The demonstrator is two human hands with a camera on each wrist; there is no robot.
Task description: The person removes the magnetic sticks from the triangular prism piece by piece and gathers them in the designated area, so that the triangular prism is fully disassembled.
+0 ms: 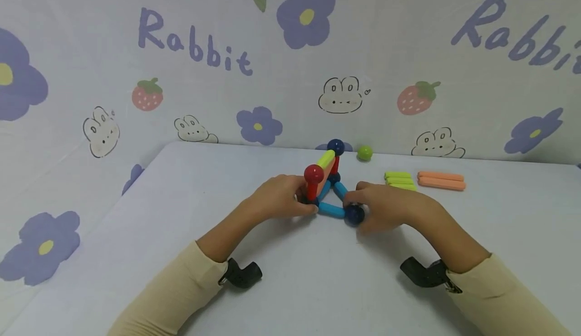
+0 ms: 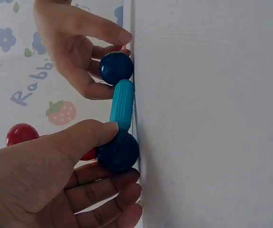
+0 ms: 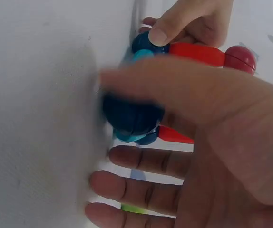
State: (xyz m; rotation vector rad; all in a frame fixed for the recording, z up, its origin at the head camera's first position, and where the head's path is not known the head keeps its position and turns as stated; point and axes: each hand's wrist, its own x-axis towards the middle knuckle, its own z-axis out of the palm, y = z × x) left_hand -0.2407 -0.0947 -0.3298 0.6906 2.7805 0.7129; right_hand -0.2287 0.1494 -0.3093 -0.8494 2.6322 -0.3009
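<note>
Dark blue is shown by several balls (image 1: 354, 215), light blue by three rods (image 1: 332, 210), red by one ball (image 1: 313, 174) and two rods (image 1: 312, 190). Lime is seen on another ball (image 1: 365, 153) and the short sticks (image 1: 400, 181), salmon on the long sticks (image 1: 442, 180). The white cloth (image 1: 376, 38) is printed with purple flowers (image 1: 306, 15) and lettering (image 1: 194, 47), red strawberries (image 1: 147, 96) and outlined rabbits (image 1: 340, 96).

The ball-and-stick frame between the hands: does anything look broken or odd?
Nothing looks damaged. The frame is uneven, though: two base corners carry red posts, while the third, a navy ball by the right hand, shows none. Perhaps it is just unfinished.
</note>
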